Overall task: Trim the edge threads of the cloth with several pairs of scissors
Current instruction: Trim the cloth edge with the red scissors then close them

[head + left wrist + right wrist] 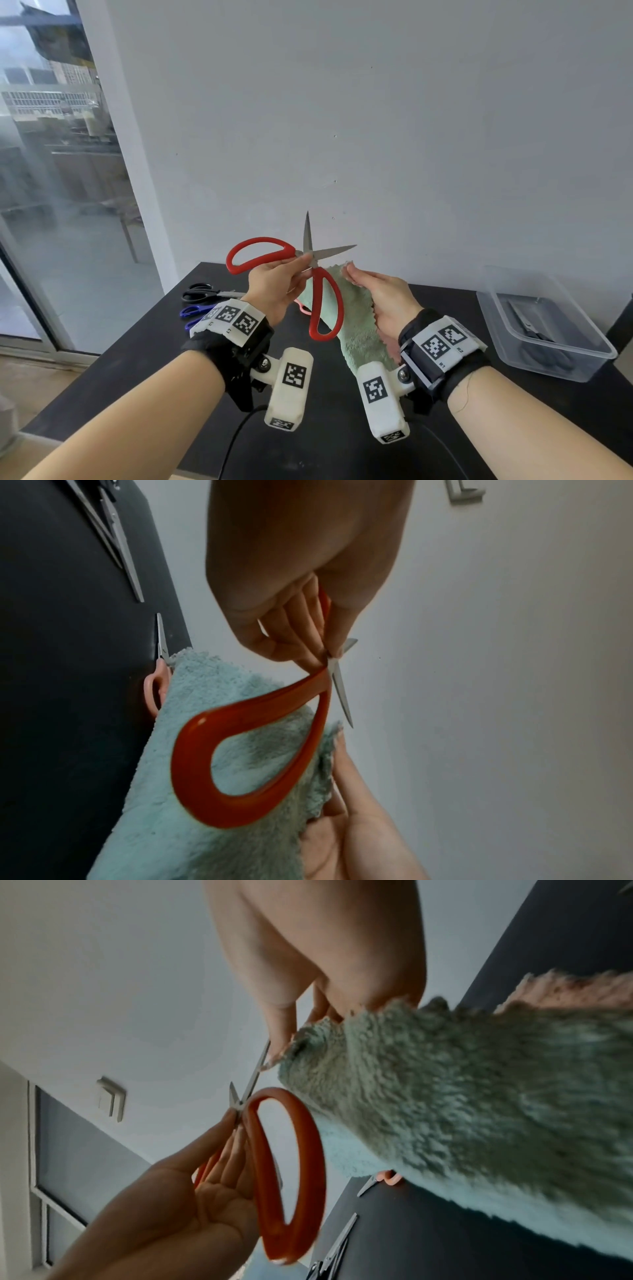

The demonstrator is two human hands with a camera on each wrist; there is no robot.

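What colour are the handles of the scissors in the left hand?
Red handles; clearest in the head view.

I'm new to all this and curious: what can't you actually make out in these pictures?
- Pink-handled scissors: left wrist view, mostly behind the green cloth.
- Blue scissors: head view, partly behind the left hand and its wrist band.
- Clear box contents: head view, dark and blurred.
- Black scissors: right wrist view, cut off by the bottom edge.

Red-handled scissors [310, 274] and green cloth [356, 322], both held above the black table.
Scissors: large loop handles, steel blades spread wide, one tip up, one pointing right, just above the cloth's upper edge. Cloth: fluffy pale green, zigzag-cut edges, hanging down toward the table.
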